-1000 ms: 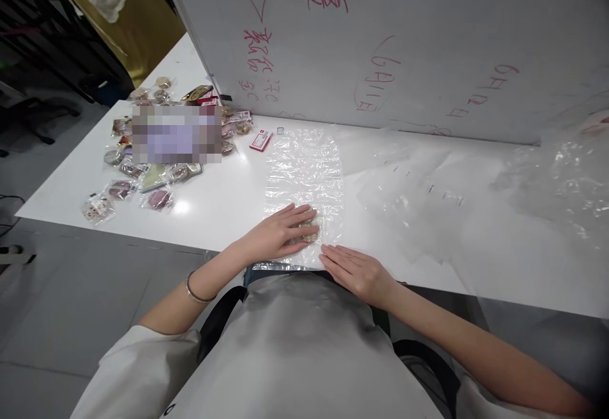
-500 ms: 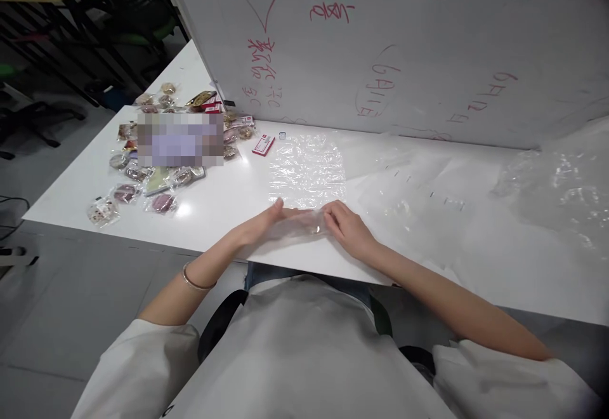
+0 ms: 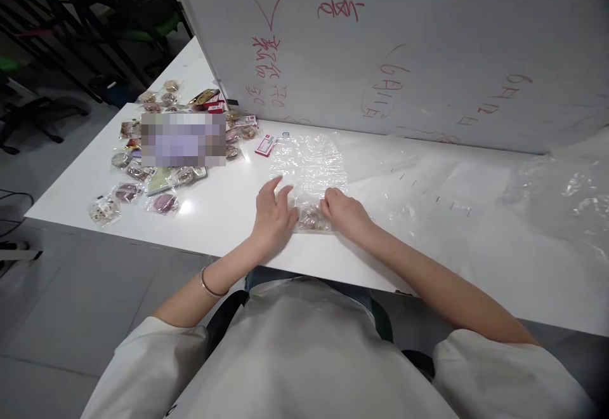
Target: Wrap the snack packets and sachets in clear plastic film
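Observation:
A sheet of clear bubble wrap (image 3: 311, 160) lies on the white table, its near part folded over a small brownish item (image 3: 311, 217) that I see only through the plastic. My left hand (image 3: 272, 219) is at the left edge of this fold, fingers raised and apart, the thumb side touching or very close to the wrap. At the right edge my right hand (image 3: 346, 212) is closed, pinching the bubble wrap between its fingertips. A red-and-white small box (image 3: 265, 145) lies just beyond the sheet's left side.
To the left, several small bagged items, such as a pink one (image 3: 164, 202), lie around a blurred patch. More clear plastic wrap (image 3: 561, 197) spreads over the table on the right. A whiteboard (image 3: 404, 38) with red writing stands along the table's back.
The near part of the bubble wrap now lies folded down on the table over the item. My left hand has come right, turning from lying along the fold to fingers raised; the right keeps its pinch.

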Motion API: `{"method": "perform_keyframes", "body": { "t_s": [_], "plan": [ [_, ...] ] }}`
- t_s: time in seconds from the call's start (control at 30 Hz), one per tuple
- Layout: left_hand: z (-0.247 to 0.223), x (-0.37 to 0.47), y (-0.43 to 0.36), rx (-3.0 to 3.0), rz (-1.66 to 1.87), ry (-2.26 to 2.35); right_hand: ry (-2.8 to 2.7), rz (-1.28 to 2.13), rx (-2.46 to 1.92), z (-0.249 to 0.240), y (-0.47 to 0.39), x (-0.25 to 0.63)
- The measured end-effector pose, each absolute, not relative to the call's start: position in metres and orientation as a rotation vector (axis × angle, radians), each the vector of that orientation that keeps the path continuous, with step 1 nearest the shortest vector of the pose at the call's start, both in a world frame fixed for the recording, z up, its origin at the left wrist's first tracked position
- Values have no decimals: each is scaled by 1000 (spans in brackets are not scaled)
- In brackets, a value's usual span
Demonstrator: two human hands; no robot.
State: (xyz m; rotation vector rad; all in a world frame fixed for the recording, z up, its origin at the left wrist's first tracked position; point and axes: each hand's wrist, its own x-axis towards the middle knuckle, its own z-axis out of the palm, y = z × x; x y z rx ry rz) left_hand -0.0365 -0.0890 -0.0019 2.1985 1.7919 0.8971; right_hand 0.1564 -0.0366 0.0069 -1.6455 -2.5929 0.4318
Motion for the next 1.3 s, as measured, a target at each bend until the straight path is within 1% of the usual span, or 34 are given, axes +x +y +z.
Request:
{"method": "perform_keyframes", "body": {
  "t_s": [0.07, 0.13, 0.17, 0.23, 0.3, 0.37, 0.43, 0.57, 0.73, 0.8, 0.87, 0.97, 1.03, 1.07, 1.13, 1.23, 1.3],
  "plan": [
    [0, -41, -87, 2445, 820, 1480, -2597, 396, -1608, 4, -37, 156],
    [3, -49, -86, 2575, 588, 1090, -2536, 360, -1577, 0, -38, 160],
    [4, -52, -85, 2585, 488, 969, -2478, 327, -1547, -2, -39, 164],
    [5, -57, -86, 2554, 402, 920, -2384, 243, -1347, -5, -41, 176],
    [5, -59, -87, 2506, 433, 983, -2433, 236, -936, -7, -45, 192],
    [5, -59, -88, 2465, 466, 1024, -2551, 324, -555, -9, -50, 208],
    [9, -59, -88, 2425, 463, 1035, -2595, 420, -458, -11, -53, 219],
    [22, -62, -85, 2230, 430, 1094, -2484, 612, -718, -8, -51, 221],
    [23, -63, -72, 1877, 557, 1398, -2308, 979, -1082, 7, -28, 200],
    [19, -61, -68, 1801, 637, 1487, -2275, 1050, -1196, 10, -18, 191],
    [15, -60, -67, 1787, 665, 1582, -2271, 1048, -1331, 11, -10, 182],
    [12, -58, -69, 1935, 473, 1768, -2264, 1034, -1530, 13, -2, 170],
    [10, -58, -72, 2091, 317, 1861, -2264, 1050, -1605, 16, 1, 163],
    [9, -59, -73, 2177, 297, 1886, -2274, 1048, -1624, 17, 3, 161],
    [7, -62, -76, 2387, 393, 1830, -2320, 982, -1646, 18, 5, 157],
    [3, -70, -82, 2658, 588, 1378, -2394, 882, -1658, 18, 6, 153],
    [1, -76, -86, 2655, 594, 1149, -2393, 851, -1679, 17, 5, 154]
  ]
}}
